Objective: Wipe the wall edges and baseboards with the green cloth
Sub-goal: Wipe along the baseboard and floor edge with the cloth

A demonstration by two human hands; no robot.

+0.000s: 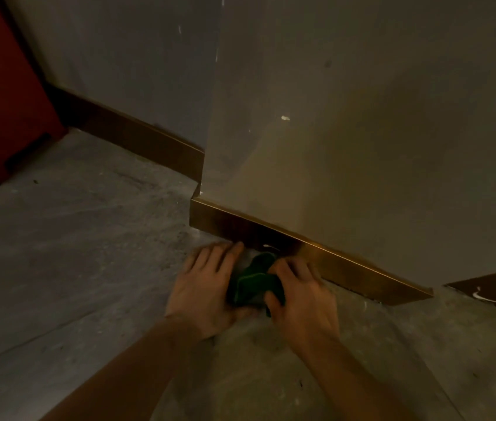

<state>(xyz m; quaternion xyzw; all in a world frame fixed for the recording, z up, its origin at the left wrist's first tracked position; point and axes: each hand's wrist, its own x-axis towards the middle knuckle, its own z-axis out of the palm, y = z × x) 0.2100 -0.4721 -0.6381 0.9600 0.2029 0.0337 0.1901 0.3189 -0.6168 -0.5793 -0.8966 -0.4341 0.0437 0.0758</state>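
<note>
Gritty concrete floor (73, 253), crumpled green cloth (254, 281)

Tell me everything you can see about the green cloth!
The green cloth is dark green, soft-looking fabric, crumpled into a bunch rather than spread flat. It sits low on the grey floor, right in front of the brown baseboard. Both hands hold it: the left hand cups its left side with fingers fairly straight, and the right hand curls its fingers and thumb around its right side. The hands cover much of it, and the picture is dim and slightly blurred.
</note>
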